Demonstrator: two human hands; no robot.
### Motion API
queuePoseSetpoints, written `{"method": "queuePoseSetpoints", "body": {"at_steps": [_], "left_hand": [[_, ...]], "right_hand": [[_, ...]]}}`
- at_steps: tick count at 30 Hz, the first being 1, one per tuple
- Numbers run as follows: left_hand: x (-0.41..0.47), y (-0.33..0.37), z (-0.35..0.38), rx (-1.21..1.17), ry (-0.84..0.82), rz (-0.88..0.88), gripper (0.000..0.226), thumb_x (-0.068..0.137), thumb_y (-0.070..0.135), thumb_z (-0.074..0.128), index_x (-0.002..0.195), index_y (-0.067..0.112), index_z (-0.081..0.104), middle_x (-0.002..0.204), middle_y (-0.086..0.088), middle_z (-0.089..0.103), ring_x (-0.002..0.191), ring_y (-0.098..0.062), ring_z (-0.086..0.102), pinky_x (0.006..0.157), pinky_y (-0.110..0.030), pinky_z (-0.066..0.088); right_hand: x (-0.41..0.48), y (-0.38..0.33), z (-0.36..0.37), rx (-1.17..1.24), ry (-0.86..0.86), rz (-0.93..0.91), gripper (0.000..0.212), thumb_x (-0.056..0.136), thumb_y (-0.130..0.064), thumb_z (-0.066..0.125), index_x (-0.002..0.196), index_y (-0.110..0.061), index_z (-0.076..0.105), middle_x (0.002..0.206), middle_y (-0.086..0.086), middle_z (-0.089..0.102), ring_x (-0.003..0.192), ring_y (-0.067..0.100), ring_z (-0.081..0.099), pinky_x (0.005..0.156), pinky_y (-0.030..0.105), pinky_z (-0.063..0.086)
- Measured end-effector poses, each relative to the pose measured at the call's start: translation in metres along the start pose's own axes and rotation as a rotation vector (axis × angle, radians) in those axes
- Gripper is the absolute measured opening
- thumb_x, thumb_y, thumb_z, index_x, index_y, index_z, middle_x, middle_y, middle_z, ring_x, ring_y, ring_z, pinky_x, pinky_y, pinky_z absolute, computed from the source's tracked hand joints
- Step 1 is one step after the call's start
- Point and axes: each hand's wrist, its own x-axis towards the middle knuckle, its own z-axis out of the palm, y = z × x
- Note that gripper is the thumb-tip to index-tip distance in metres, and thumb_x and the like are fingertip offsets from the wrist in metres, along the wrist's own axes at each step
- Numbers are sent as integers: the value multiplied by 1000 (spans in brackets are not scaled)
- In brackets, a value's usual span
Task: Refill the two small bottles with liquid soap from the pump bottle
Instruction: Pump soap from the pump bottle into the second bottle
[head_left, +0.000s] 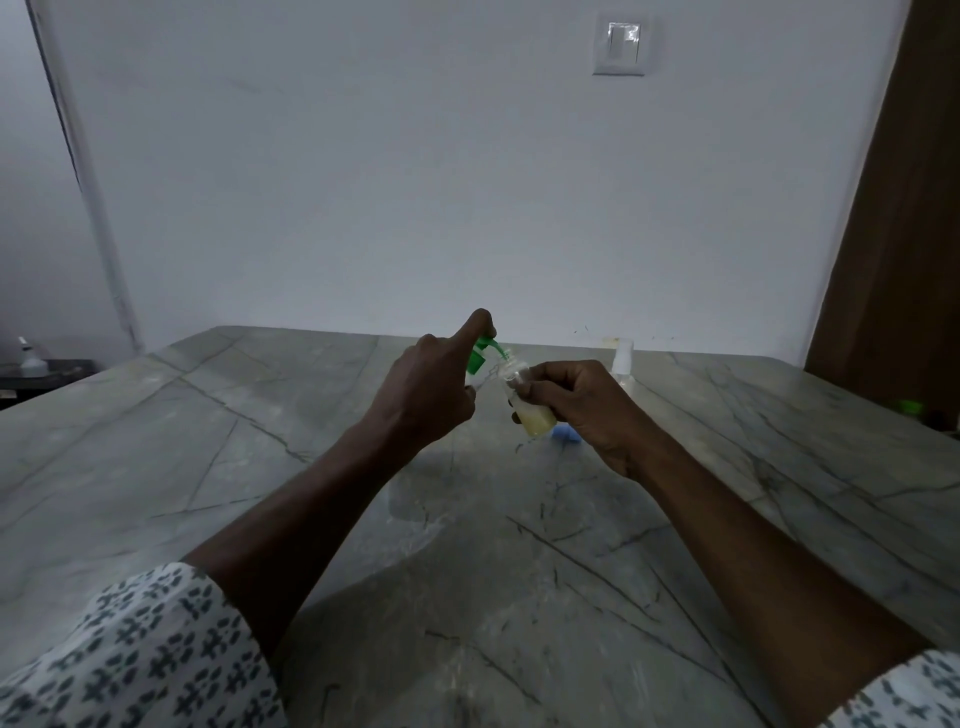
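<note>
Probably light and slippery, the small bottle (531, 410) at frame centre is pinched mid-body by the right hand (576, 408); the left hand (422, 397) grips the pump bottle (482, 354).

Two hands: left hand (421, 395), right hand (576, 402). One pump bottle (479, 358), centre. Two small bottles (535, 418) (622, 358), at centre and just right of it. One blue cap (566, 435); one wall switch (621, 47), upper right.
</note>
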Motion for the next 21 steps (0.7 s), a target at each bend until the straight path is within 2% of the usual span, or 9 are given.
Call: {"method": "queuePoseSetpoints", "body": {"at_steps": [4, 7, 12, 14, 16, 18, 21], "left_hand": [[0, 0, 1, 12, 5, 2, 62, 76, 4, 70, 124, 27, 38, 100, -11, 70, 55, -11, 53, 54, -37, 57], [1, 1, 1, 21, -2, 4, 69, 74, 3, 68, 129, 29, 36, 89, -6, 68, 54, -14, 53, 54, -39, 56], [0, 3, -1, 18, 9, 10, 69, 74, 2, 68, 131, 26, 37, 66, 10, 49, 49, -11, 48, 48, -28, 46], [0, 2, -1, 4, 7, 7, 66, 75, 2, 69, 129, 23, 39, 72, 5, 57, 48, -9, 47, 45, -24, 43], [-1, 2, -1, -7, -4, 5, 62, 76, 2, 70, 126, 22, 40, 90, -7, 68, 49, -7, 48, 45, -25, 47], [0, 1, -1, -9, -10, 4, 59, 77, 3, 70, 123, 22, 40, 100, -13, 70, 51, -7, 49, 46, -25, 50], [0, 0, 0, -10, -9, 5, 62, 77, 3, 71, 125, 24, 39, 101, -12, 70, 52, -8, 51, 48, -28, 52]], "right_hand": [[0, -1, 1, 10, 5, 12, 21, 92, -19, 65, 109, -9, 73, 101, 8, 76, 97, 29, 71, 97, 49, 53], [1, -1, -1, 30, 13, 14, 16, 92, -18, 65, 105, -12, 73, 97, 6, 76, 92, 24, 73, 96, 45, 55], [1, -1, -1, 58, 19, 7, 14, 92, -17, 66, 103, -13, 73, 94, 6, 77, 90, 23, 73, 94, 41, 56], [1, 0, 0, 40, 11, 1, 14, 92, -18, 66, 103, -15, 73, 96, 5, 77, 93, 24, 73, 95, 42, 55], [1, 0, 1, 32, -2, -1, 12, 92, -18, 65, 101, -18, 73, 96, 4, 77, 93, 24, 73, 95, 41, 56], [1, 1, 1, 38, -12, 0, 12, 92, -17, 65, 101, -18, 73, 95, 3, 77, 91, 23, 73, 92, 39, 56], [2, 1, 2, 25, -16, -3, 14, 92, -20, 64, 103, -16, 73, 94, 2, 77, 87, 19, 74, 90, 35, 57]]}}
